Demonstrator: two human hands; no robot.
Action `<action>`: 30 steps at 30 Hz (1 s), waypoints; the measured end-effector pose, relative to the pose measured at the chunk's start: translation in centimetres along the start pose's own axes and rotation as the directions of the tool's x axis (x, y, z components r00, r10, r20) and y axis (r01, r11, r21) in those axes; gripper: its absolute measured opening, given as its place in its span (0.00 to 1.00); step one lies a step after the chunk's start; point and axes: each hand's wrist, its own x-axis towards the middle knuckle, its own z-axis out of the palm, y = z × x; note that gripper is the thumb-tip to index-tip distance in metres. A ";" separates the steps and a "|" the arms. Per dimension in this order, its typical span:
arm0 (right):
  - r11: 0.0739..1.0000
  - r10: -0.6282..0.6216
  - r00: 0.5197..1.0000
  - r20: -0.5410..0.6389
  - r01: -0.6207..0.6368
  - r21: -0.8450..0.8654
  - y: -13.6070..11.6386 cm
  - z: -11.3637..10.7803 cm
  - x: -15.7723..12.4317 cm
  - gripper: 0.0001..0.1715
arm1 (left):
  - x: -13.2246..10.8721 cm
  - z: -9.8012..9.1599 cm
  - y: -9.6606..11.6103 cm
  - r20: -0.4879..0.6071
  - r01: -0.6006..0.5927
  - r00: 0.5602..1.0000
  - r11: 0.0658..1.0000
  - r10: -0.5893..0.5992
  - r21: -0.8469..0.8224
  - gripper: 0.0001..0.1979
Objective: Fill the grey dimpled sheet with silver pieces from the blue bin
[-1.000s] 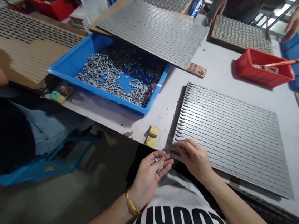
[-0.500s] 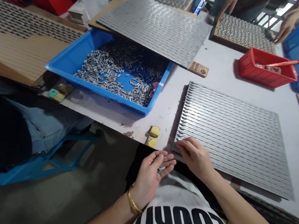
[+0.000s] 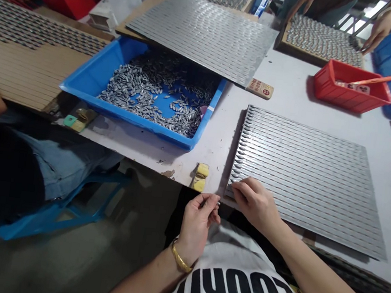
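Sunflower seeds (image 3: 214,205) lie pinched in the left hand (image 3: 196,226), whose fingers curl closed around them and leave only a sliver showing, just off the table's near edge. A gold bangle (image 3: 180,261) circles that wrist. The right hand (image 3: 254,205) sits beside it, its curled fingertips (image 3: 238,184) touching the near-left corner of a ribbed metal sheet (image 3: 304,182); whether they pinch a seed, I cannot tell. That sheet lies flat on the white table (image 3: 287,81), with seeds lined along its grooves. Yellow sponge pieces (image 3: 200,177) sit at the near edge, just left of it. Toward the far-left, a blue plastic tray (image 3: 115,104) holds a loose heap of seeds, partly under a second ribbed sheet (image 3: 201,34). At the far-right corner, a red crate (image 3: 349,100) holds an orange-handled brush (image 3: 372,81), and a co-worker's hand (image 3: 381,31) hangs beyond it.
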 end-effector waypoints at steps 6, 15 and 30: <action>1.000 0.003 1.000 0.013 -0.003 0.006 0.2 0.1 0.1 0.09 | 0.0 0.1 -0.2 0.039 0.053 0.998 0.998 -0.052 -0.021 0.14; 0.879 -0.111 0.983 0.147 0.028 0.476 -1.5 -2.9 -0.8 0.15 | -0.4 -0.1 -0.1 0.185 0.081 0.979 0.996 -0.084 0.019 0.08; 0.926 -0.143 0.978 0.151 0.079 0.368 -1.3 -2.2 -2.8 0.11 | -0.1 -0.5 -0.4 0.182 0.086 0.978 0.991 -0.104 0.101 0.10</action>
